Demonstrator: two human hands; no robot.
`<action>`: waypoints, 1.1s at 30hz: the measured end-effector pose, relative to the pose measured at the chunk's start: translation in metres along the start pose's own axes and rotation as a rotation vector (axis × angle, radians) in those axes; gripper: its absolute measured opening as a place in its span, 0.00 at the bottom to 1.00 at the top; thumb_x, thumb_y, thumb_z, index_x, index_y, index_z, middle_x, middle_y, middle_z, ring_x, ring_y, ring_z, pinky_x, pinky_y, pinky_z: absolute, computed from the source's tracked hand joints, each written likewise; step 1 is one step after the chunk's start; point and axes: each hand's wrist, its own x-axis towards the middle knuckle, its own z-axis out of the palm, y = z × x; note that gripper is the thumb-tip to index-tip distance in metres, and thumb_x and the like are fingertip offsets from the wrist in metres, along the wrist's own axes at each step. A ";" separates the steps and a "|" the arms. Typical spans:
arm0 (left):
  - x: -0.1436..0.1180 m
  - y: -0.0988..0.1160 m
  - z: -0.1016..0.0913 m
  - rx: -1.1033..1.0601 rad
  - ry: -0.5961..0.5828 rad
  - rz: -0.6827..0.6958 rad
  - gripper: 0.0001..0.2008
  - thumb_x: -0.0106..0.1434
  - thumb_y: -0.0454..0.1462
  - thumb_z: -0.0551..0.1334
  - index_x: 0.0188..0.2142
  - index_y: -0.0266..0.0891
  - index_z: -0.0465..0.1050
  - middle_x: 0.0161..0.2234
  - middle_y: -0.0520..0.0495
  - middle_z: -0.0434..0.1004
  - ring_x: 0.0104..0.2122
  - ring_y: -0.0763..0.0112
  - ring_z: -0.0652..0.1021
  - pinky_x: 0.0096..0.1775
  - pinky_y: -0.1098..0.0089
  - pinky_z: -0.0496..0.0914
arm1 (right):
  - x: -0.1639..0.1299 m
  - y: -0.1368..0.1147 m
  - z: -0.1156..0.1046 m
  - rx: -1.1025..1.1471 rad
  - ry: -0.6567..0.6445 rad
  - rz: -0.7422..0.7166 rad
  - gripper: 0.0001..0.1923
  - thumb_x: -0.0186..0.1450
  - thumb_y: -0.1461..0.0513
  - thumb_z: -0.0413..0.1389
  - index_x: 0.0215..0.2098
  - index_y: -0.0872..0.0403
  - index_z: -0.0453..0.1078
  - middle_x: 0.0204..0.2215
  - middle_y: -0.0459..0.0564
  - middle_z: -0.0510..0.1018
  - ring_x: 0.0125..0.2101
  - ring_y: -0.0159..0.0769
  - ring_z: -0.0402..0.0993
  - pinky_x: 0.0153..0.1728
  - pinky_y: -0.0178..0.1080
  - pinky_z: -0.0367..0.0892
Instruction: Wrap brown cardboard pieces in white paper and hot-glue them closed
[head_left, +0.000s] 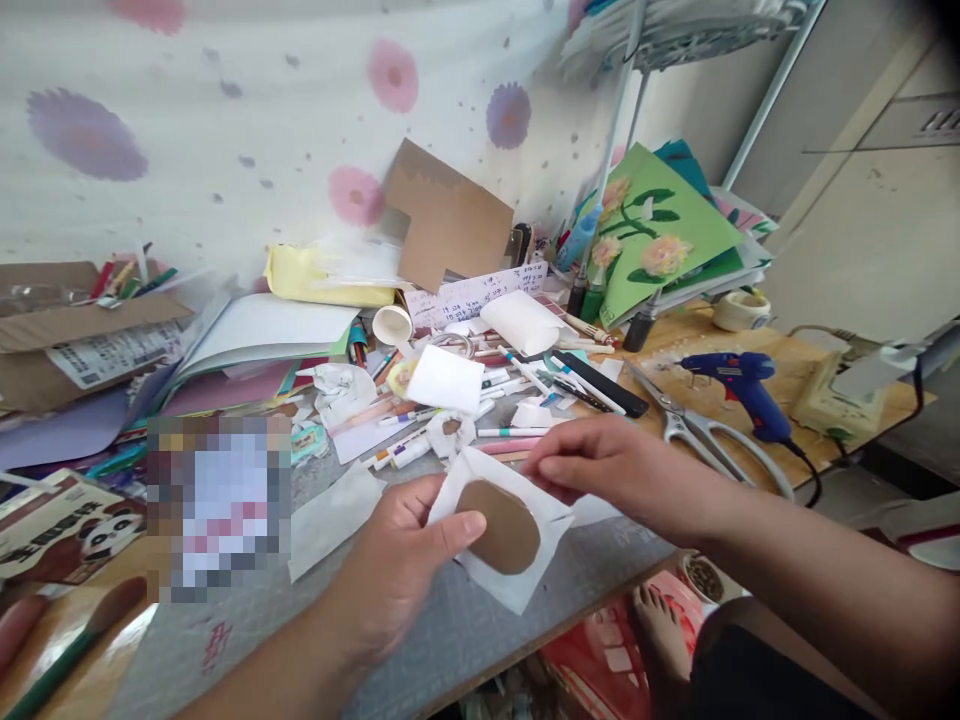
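The left hand (pixel 409 555) is holding a card (pixel 499 525) and the paper (pixel 551 530) behind it, its thumb pressing on the card's brown face, its fingers going behind the paper. Thumb and fingers are closing on both layers at their left side. The card is showing rounded ends, and the paper is sticking out around it. Both are hanging tilted above the desk (pixel 675 335), by its near edge, over a grey mat (pixel 247 630).

The right hand (pixel 600 460) is reaching in over the near edge, its fingers curling half closed just beside the paper's right side; I cannot tell whether they are touching or pinching anything.

Pens (pixel 510 433) are lying loosely across the middle of the desk, behind the hands. A strip (pixel 337 515) is lying on the mat, to the left of the card. Towards the desk's right end, scissors (pixel 666 402) are lying with their handles pointing at the near edge, and a glue gun (pixel 739 368) is resting near them. A box (pixel 90 330) is sitting at the far left corner, and a green sheet (pixel 705 215) is leaning by the far right corner.
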 end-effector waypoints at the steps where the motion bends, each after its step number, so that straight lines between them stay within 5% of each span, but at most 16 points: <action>1: 0.000 0.000 -0.001 -0.003 -0.020 -0.006 0.11 0.55 0.36 0.65 0.39 0.37 0.77 0.29 0.47 0.78 0.29 0.70 0.73 0.35 0.69 0.67 | 0.006 0.002 0.007 0.108 -0.067 0.034 0.10 0.59 0.57 0.57 0.30 0.56 0.74 0.23 0.44 0.73 0.23 0.28 0.65 0.27 0.33 0.61; 7: 0.002 0.000 -0.007 0.027 -0.062 -0.010 0.10 0.55 0.37 0.65 0.38 0.38 0.77 0.30 0.49 0.78 0.31 0.71 0.73 0.35 0.71 0.66 | 0.015 0.012 0.015 0.513 -0.198 0.113 0.10 0.50 0.59 0.66 0.27 0.58 0.76 0.21 0.43 0.74 0.19 0.23 0.63 0.23 0.30 0.56; 12: 0.002 0.001 -0.007 0.153 -0.018 -0.014 0.08 0.54 0.38 0.65 0.32 0.36 0.75 0.27 0.49 0.76 0.28 0.70 0.71 0.31 0.71 0.65 | 0.012 0.012 0.016 0.554 -0.170 0.170 0.13 0.46 0.57 0.68 0.24 0.58 0.76 0.19 0.43 0.74 0.16 0.21 0.59 0.19 0.29 0.53; 19: 0.001 0.005 -0.004 0.359 0.043 0.008 0.07 0.54 0.39 0.62 0.27 0.35 0.72 0.23 0.50 0.71 0.24 0.71 0.68 0.27 0.71 0.60 | 0.009 0.008 0.021 0.321 -0.083 0.149 0.11 0.49 0.57 0.66 0.22 0.57 0.73 0.17 0.41 0.70 0.18 0.23 0.60 0.21 0.30 0.56; 26: -0.002 0.008 0.006 0.410 0.106 0.031 0.05 0.51 0.36 0.60 0.23 0.37 0.66 0.20 0.55 0.61 0.22 0.75 0.61 0.24 0.73 0.56 | 0.010 0.005 0.032 -0.318 0.105 0.021 0.07 0.52 0.60 0.57 0.19 0.55 0.68 0.16 0.43 0.69 0.19 0.29 0.60 0.20 0.32 0.54; 33: -0.001 0.002 0.003 0.361 0.097 0.031 0.06 0.50 0.37 0.60 0.22 0.38 0.65 0.20 0.56 0.58 0.22 0.75 0.60 0.24 0.72 0.54 | 0.015 0.023 0.029 -0.335 0.021 -0.028 0.12 0.56 0.55 0.56 0.21 0.54 0.68 0.18 0.44 0.70 0.21 0.31 0.61 0.21 0.33 0.56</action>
